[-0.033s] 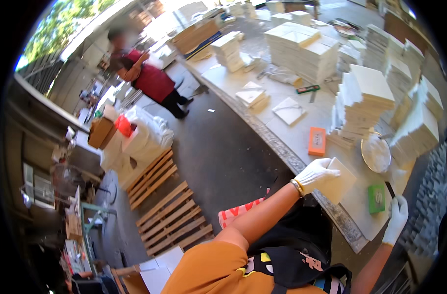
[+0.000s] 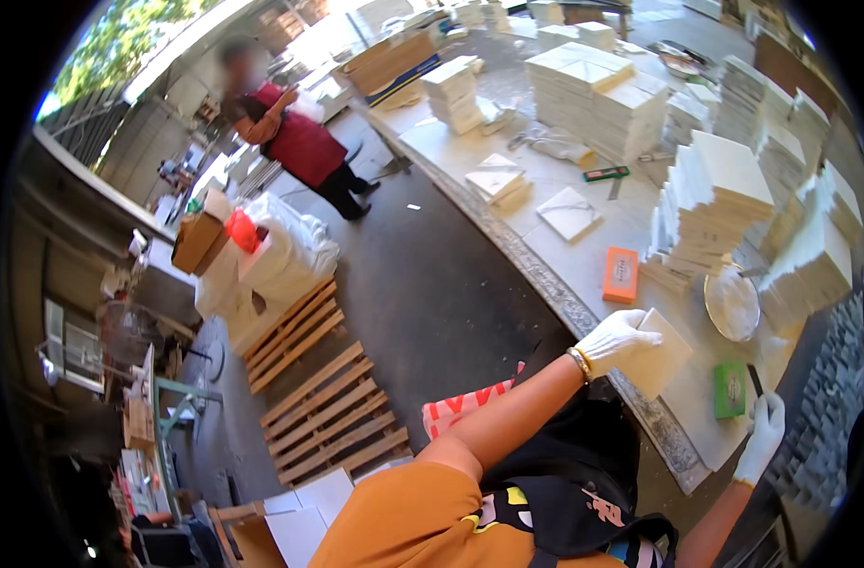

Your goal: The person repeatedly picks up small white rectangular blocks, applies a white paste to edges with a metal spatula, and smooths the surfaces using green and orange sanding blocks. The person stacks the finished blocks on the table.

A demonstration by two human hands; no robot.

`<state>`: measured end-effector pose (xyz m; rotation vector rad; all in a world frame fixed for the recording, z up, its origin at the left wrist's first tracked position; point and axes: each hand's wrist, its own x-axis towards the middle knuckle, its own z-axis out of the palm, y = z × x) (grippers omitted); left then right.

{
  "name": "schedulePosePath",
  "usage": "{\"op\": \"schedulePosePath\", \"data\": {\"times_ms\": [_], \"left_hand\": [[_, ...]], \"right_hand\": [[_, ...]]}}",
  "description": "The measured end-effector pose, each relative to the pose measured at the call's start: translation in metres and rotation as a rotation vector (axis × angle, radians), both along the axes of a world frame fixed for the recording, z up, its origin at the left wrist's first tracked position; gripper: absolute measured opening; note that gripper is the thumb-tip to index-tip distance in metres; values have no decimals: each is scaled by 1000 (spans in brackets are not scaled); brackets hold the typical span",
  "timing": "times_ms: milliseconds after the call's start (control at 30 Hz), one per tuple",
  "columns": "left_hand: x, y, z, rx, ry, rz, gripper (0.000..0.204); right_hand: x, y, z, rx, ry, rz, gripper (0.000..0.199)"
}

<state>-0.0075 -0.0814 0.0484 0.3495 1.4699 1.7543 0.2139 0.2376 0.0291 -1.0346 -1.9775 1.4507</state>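
My left hand (image 2: 617, 343), in a white glove, is closed on the edge of a pale square tile (image 2: 661, 358) at the near edge of the table. At the right, my gloved right hand (image 2: 761, 437) grips a thin dark flat tool (image 2: 755, 381) that points away from me; its exact kind is too small to tell. A green box (image 2: 730, 390) lies on the table between the two hands. Beyond the left hand is an orange box (image 2: 620, 275). A round bowl (image 2: 732, 303) with white contents stands farther right.
Tall stacks of white tiles (image 2: 725, 180) stand along the right and far side of the table (image 2: 546, 260). A marbled tile (image 2: 570, 214) and a green-handled tool (image 2: 606, 173) lie there. Wooden pallets (image 2: 333, 417) rest on the floor at left, near a standing person (image 2: 304, 147) in a red apron.
The view has shifted slightly. My right hand and the dark tool have moved a little left, toward the green box; the left hand keeps its hold on the tile.
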Motion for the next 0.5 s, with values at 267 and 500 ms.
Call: {"op": "schedulePosePath", "data": {"times_ms": [267,500], "left_hand": [[13,-30,-15,75,-71,46,29],[11,-55,-20,161,-144,91,34]], "right_hand": [[-37,-49,-21,43,-101,172,13],[-114,-122,-23,-132,77,336,13]]}}
